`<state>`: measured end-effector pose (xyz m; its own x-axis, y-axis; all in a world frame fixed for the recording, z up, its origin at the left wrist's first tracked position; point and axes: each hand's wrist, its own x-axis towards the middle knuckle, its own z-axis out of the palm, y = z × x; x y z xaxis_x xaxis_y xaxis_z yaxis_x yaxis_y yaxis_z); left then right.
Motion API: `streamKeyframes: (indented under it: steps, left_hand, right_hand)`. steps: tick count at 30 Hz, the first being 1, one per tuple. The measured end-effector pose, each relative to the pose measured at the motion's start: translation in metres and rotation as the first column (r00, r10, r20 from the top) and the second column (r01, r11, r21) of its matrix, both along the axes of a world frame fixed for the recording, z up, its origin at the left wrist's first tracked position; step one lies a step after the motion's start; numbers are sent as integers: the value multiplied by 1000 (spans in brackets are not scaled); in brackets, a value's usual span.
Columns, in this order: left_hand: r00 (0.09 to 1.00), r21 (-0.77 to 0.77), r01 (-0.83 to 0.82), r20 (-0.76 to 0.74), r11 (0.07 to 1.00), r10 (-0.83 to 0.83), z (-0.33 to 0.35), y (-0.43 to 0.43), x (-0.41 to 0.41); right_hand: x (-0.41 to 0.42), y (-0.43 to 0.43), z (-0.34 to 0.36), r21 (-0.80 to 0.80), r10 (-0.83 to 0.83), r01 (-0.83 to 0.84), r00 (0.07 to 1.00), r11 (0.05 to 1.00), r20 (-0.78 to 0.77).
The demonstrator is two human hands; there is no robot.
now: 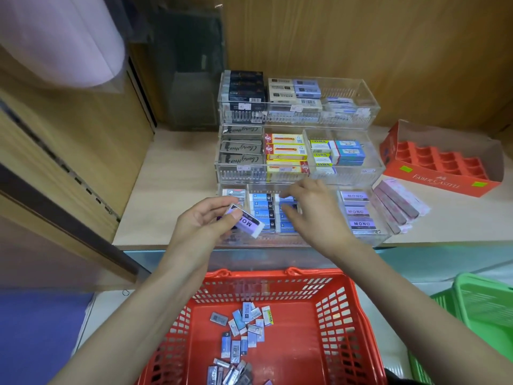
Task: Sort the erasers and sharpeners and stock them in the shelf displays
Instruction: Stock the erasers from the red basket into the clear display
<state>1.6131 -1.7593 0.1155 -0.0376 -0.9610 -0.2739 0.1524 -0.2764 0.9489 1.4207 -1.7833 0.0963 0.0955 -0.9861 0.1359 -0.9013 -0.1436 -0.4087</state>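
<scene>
Head view: red basket (333, 301) of loose erasers (244, 326) sits below the shelf (172, 190) carrying the tiered acrylic display (358, 107). The right hand (313, 215) dips into the blue-eraser row (262, 208), its grip too blurred to tell. The left hand (202, 220) has its fingers clamped on a lilac MONO eraser (245, 222). The matching MONO stack (356, 209) lies beyond the right hand, so misfiling is likely.

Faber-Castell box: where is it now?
Head view, right side: the red Faber-Castell box sits on the wooden shelf, right of the tiered acrylic display and just behind the pink packs.
</scene>
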Motion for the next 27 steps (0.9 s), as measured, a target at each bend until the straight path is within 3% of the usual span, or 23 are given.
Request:
streamKeyframes:
  steps: [2,4,5,9,11,14,16,17,19,23,27]
  left_hand:
    - [999,35,-10,-42,999,12,1,1,-1]
    - [997,56,-11,-69,998,15,3,2,-3]
    - [997,63,-9,-80,998,14,4,3,-4]
    - [994,73,22,-104,997,-14,6,8,-10]
    - [992,64,58,-113,996,-50,7,11,-13]
    - [985,48,157,-80,986,-153,10,13,-18]
    - [960,15,266,89,964,-266,11,16,-23]
    - [937,7,311,162,950,-308,10,18,-26]
    - [897,9,376,248,926,-367,10,24,-33]
    - [831,16,510,248,860,-498,11,33,-42]
    - [891,38,430,142,902,-431,8,32,-48]
  right_hand:
    - [8,22,17,153,-13,-54,914,987,405]
    - [17,42,27,222,-50,-135,741,966,670]
    - [19,50,28,221,-54,-155,693,963,719]
    - [22,63,26,169,-39,-118,700,979,713]
    - [23,64,26,140,-67,-62,650,988,757]
    - [18,65,29,139,-140,38,487,990,862]
    - [12,68,32,173,-197,98,348,980,916]
    - [10,70,33,182,-208,110,327,977,922]
    - [8,77,31,184,-212,109,371,977,904]
    - [-1,87,31,191,-201,73,518,979,831]
    - [-11,91,33,179,-137,-11,601,984,787]
